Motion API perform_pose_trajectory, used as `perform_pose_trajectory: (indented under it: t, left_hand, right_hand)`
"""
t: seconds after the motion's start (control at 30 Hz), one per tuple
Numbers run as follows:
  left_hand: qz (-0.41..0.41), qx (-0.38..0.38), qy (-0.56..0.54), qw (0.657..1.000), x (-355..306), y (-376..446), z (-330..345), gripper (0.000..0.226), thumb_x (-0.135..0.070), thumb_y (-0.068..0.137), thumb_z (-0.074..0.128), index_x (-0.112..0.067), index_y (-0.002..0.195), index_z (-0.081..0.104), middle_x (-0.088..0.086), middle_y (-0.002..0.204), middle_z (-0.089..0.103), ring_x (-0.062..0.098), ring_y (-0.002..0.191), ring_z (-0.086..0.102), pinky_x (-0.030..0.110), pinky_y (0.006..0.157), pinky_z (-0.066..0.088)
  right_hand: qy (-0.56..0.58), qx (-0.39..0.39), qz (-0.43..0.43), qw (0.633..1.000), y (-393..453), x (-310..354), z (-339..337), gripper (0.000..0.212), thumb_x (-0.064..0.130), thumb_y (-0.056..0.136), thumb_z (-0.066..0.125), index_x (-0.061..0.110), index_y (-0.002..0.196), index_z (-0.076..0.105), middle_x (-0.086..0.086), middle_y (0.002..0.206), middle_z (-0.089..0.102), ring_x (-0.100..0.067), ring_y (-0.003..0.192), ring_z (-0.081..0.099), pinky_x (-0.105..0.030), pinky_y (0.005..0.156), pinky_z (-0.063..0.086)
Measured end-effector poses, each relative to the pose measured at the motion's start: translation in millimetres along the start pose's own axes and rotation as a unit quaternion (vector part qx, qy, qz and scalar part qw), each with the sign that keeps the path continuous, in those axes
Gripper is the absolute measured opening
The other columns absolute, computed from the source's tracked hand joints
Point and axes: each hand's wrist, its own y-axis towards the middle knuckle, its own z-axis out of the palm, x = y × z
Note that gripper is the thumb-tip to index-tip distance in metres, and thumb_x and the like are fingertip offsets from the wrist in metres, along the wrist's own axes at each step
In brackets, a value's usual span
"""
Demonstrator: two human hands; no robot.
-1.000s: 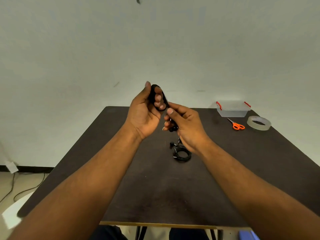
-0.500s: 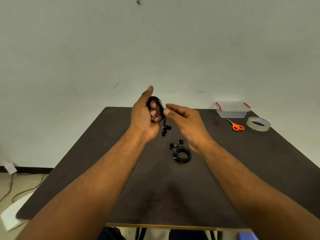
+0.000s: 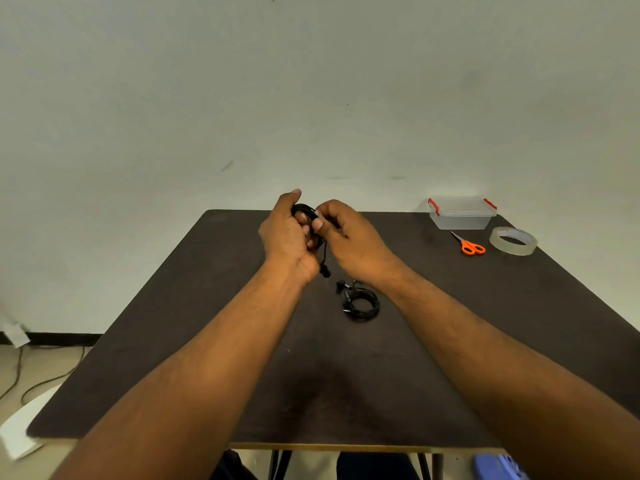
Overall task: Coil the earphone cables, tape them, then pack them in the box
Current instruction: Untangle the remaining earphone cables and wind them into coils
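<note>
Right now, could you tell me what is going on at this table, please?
A person is winding a black earphone cable into a coil around the left hand, while the right hand guides it. A second coiled cable lies on the table. The scissors, tape roll and box wait untouched at the far right.

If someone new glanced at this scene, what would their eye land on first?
Two bare forearms meeting mid-table, where the left hand and right hand work a black earphone coil. A second coiled earphone lies just beneath them. At the far right corner: orange scissors, a tape roll, a clear box.
</note>
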Motion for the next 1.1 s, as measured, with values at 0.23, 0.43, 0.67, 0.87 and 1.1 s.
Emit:
perform_pose_trajectory:
  t: [0.23, 0.43, 0.67, 0.87, 1.1]
  left_hand:
    - [0.05, -0.128, 0.036, 0.99, 9, 3, 7, 0.027, -0.013, 0.079, 0.065, -0.01, 0.056, 0.052, -0.001, 0.046, 0.048, 0.016, 0.045, 0.048, 0.027, 0.05, 0.046]
    - [0.072, -0.093, 0.125, 0.985, 13, 3, 8, 0.033, -0.03, 0.088, 0.066, -0.014, 0.061, 0.054, 0.0, 0.058, 0.052, 0.012, 0.05, 0.05, 0.024, 0.048, 0.046]
    - [0.02, 0.043, 0.344, 0.938, -2, 5, -7, 0.057, -0.066, 0.091, 0.04, -0.017, 0.103, 0.067, 0.002, 0.105, 0.07, 0.021, 0.102, 0.063, 0.041, 0.089, 0.049]
    - [0.178, 0.216, 0.454, 0.846, -15, 3, -22, 0.019, -0.03, 0.094, 0.06, -0.015, 0.1, 0.07, 0.006, 0.088, 0.073, 0.009, 0.081, 0.066, 0.03, 0.082, 0.051]
    - [0.24, 0.188, 0.597, 0.742, -11, 8, -28, 0.016, -0.04, 0.092, 0.059, -0.032, 0.089, 0.073, -0.005, 0.082, 0.072, 0.016, 0.084, 0.067, 0.048, 0.09, 0.048]
  right_hand:
    - [0.05, 0.005, 0.055, 0.997, -1, -15, 14, 0.016, 0.018, 0.101, 0.043, 0.017, 0.09, 0.054, 0.007, 0.077, 0.054, -0.005, 0.066, 0.047, -0.024, 0.06, 0.04]
    - [0.101, -0.034, 0.05, 0.993, 1, -24, 11, 0.023, 0.018, 0.101, 0.043, 0.022, 0.08, 0.05, 0.005, 0.07, 0.05, 0.002, 0.051, 0.042, -0.017, 0.045, 0.038]
    - [0.022, -0.056, 0.04, 0.997, 3, -36, -5, 0.022, 0.02, 0.1, 0.045, 0.026, 0.079, 0.049, 0.011, 0.069, 0.049, 0.002, 0.053, 0.04, -0.017, 0.052, 0.035]
    - [0.066, -0.033, 0.088, 0.993, 3, -35, -14, 0.015, 0.019, 0.1, 0.046, 0.013, 0.091, 0.057, -0.005, 0.078, 0.05, -0.016, 0.066, 0.043, -0.033, 0.06, 0.038]
    - [0.1, -0.03, 0.121, 0.987, 1, -37, -11, 0.019, 0.018, 0.1, 0.045, 0.021, 0.084, 0.053, 0.0, 0.075, 0.055, -0.024, 0.078, 0.052, -0.039, 0.066, 0.039]
